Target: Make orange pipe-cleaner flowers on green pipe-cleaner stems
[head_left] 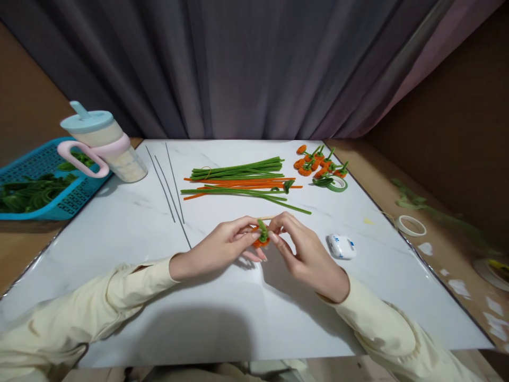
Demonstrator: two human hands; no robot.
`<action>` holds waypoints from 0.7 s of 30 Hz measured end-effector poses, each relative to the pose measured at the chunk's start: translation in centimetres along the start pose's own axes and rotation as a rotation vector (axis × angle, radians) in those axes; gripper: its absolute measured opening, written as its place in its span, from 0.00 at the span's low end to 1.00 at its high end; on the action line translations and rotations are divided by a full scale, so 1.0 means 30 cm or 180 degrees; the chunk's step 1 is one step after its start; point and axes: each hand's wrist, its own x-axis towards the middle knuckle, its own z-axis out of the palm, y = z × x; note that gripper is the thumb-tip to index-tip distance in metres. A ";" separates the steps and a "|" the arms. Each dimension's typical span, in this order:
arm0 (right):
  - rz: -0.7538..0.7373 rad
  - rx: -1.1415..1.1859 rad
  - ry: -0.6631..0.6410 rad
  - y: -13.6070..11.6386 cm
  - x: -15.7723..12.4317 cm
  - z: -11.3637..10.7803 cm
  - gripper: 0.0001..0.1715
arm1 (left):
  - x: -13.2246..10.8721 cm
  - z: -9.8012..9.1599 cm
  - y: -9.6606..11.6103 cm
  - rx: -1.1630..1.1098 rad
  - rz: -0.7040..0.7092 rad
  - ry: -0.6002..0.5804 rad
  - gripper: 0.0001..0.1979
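Between my two hands, above the near middle of the white table, is a small orange pipe-cleaner pumpkin (261, 243) with a green stem piece on top. My left hand (228, 244) grips its left side between thumb and fingers. From the right, my right hand (304, 252) pinches at the green part; its fingertips partly hide what they hold. Behind the hands lie a bundle of green pipe cleaners (238, 170) and several orange pipe cleaners (246, 183). A thin light-coloured stick (265, 218) shows just behind the fingers.
Several finished orange pumpkins (318, 162) cluster at the back right beside a roll of green tape (338, 184). A white case (342, 246) lies right of my hands. Thin dark wires (165, 188), a tumbler (105, 140) and a blue basket (79, 199) with green pieces are left.
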 end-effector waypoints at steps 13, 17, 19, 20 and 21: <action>-0.2227 -0.2419 -0.0755 -0.049 0.062 -0.098 0.13 | -0.007 -0.005 -0.003 0.0801 -0.0292 -0.0129 0.09; -0.2777 -0.2732 -0.0759 -0.057 0.081 -0.085 0.17 | -0.006 -0.010 0.004 0.0591 -0.0335 -0.0035 0.08; -0.2913 -0.2794 -0.0749 -0.051 0.082 -0.079 0.17 | -0.006 -0.012 0.011 0.0398 -0.0423 0.0026 0.07; -0.2959 -0.2809 -0.0726 -0.047 0.079 -0.075 0.17 | -0.006 -0.012 0.014 0.0299 -0.0467 0.0051 0.06; -0.2987 -0.2818 -0.0693 -0.043 0.076 -0.072 0.17 | -0.005 -0.013 0.016 0.0206 -0.0508 0.0067 0.06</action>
